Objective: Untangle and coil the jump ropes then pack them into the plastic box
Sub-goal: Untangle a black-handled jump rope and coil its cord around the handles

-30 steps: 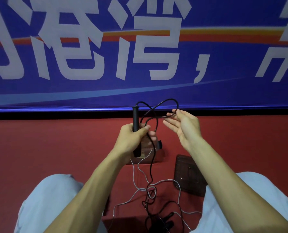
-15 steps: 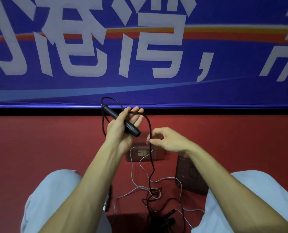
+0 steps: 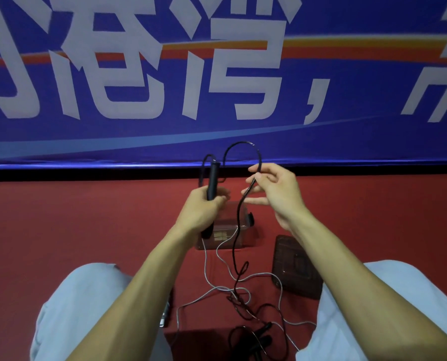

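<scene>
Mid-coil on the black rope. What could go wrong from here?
1. The black rope hanging from the right hand runs down into a knot with the grey rope on the floor. Pulling more in may tighten the knot or drag the grey rope up.
2. The loops above the handle in the left hand look loose and could slip off.

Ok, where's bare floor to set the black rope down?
Bare red floor left of the plastic box, between banner and left knee; another patch right of the lid, beyond the right forearm. Crowded between the knees: black rope and grey rope lie tangled there.
</scene>
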Demonstrator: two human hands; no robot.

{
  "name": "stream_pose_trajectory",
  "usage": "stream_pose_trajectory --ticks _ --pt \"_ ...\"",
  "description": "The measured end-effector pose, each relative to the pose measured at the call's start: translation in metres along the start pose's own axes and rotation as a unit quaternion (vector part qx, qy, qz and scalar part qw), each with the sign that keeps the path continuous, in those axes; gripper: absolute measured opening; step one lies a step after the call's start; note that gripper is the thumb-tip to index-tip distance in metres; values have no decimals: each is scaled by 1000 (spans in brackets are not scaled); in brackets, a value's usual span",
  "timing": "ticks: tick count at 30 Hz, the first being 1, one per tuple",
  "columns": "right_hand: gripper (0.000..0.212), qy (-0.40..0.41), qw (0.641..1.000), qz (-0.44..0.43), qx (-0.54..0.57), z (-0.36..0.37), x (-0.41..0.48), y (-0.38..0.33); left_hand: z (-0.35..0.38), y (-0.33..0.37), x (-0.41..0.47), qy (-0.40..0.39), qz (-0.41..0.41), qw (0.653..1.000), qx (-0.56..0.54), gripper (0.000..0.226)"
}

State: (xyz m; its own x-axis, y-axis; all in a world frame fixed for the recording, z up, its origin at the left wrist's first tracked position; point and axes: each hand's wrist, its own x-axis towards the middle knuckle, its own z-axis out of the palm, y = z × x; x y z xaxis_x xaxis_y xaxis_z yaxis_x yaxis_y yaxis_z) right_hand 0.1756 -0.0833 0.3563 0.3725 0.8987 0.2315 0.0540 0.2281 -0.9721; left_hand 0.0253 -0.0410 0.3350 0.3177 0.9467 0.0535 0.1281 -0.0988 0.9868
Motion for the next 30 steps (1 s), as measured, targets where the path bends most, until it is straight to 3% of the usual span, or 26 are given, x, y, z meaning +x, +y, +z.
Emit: stream_pose_trajectory --ticks 3,7,15,18,20,25,30 --pt "19 30 996 4 84 -5 3 -8 2 -3 -5 -84 18 993 83 14" --pt "19 52 981 25 184 -12 5 -14 8 -1 -13 -153 -3 986 62 15" --pt "13 107 955 69 267 -18 9 -11 13 3 -19 -173 13 985 22 15" --pt "7 118 948 79 284 -18 10 -11 16 3 -19 -147 25 989 -9 20" --pt "8 108 958 85 250 -18 9 -10 18 7 -20 -110 17 991 -76 19" --pt "12 28 992 112 43 -14 3 -2 16 16 -15 -22 0 970 -241 6" --pt "26 -89 979 128 -130 -5 -2 7 7 22 -11 43 -25 928 -370 4"
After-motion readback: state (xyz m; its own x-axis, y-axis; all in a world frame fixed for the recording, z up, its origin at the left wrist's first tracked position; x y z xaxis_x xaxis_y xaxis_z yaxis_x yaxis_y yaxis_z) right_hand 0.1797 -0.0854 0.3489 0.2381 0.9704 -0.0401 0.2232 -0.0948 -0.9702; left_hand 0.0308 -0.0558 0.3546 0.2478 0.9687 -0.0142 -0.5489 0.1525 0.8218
